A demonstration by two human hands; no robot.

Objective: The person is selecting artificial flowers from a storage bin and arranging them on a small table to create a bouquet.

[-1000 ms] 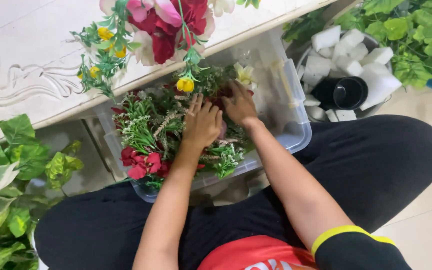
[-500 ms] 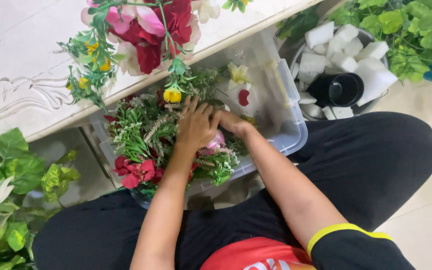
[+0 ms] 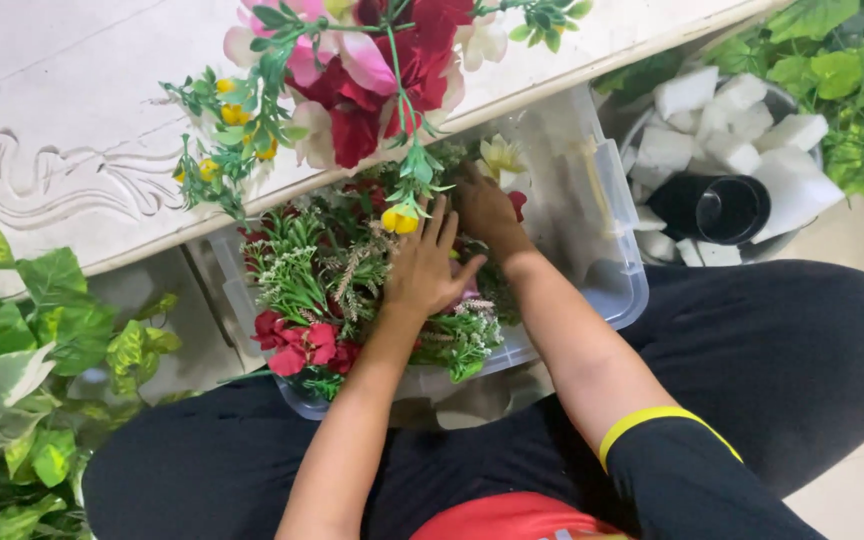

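Note:
A clear plastic bin (image 3: 620, 262) rests between my knees, full of artificial greenery (image 3: 304, 272) and red flowers (image 3: 297, 342). My left hand (image 3: 428, 268) lies flat with spread fingers on the stems in the middle of the bin. My right hand (image 3: 486, 208) reaches deeper into the bin's far side, fingers buried among the stems beside a cream flower (image 3: 500, 155); whether it grips anything is hidden. A bouquet of red, pink and yellow flowers (image 3: 357, 75) hangs over the bin from the white table's edge.
A white carved table (image 3: 72, 130) runs across the top. At the upper right a round tub (image 3: 780, 98) holds white foam blocks (image 3: 687, 92) and a black cup (image 3: 722, 208). Leafy plants stand at the left (image 3: 22, 340) and upper right (image 3: 847, 70).
My right hand has moved further up into the back of the bin near the cream flower. My left hand has spread flat over the stems.

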